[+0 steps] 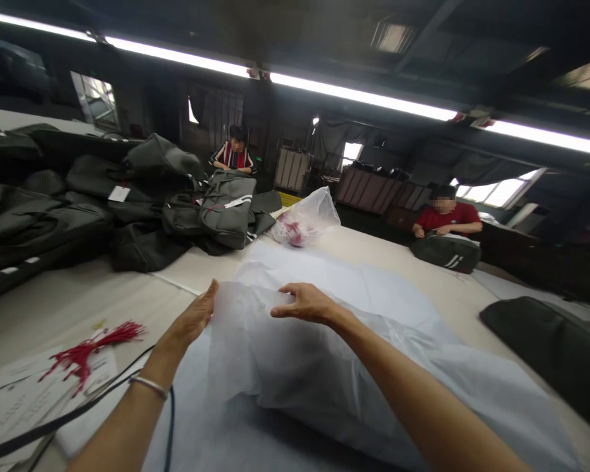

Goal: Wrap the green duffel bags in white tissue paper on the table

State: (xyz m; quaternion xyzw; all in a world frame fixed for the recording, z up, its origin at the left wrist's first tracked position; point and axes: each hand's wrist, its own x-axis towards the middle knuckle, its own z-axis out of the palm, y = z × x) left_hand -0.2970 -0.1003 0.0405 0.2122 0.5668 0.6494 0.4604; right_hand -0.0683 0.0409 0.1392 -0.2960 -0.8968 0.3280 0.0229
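Note:
A frosted, translucent plastic bag (285,367) lies across the table in front of me, with a bulky dark shape showing through it. At its left end, my left hand (194,318) pinches the edge of the plastic, its fingers partly behind the sheet. My right hand (305,303) is over the bag's upper edge, thumb and fingers apart and curved. Whether its fingertips touch the plastic is hard to tell. More thin, whitish plastic sheeting (324,272) spreads flat behind the bag.
Dark backpacks (226,210) are heaped on the left. Red strings (98,347) lie on printed papers (14,406), near a black cable (78,413). A clear bag (307,219) holds red strings. Another dark bag (545,341) lies right. Two people (457,216) work across the table.

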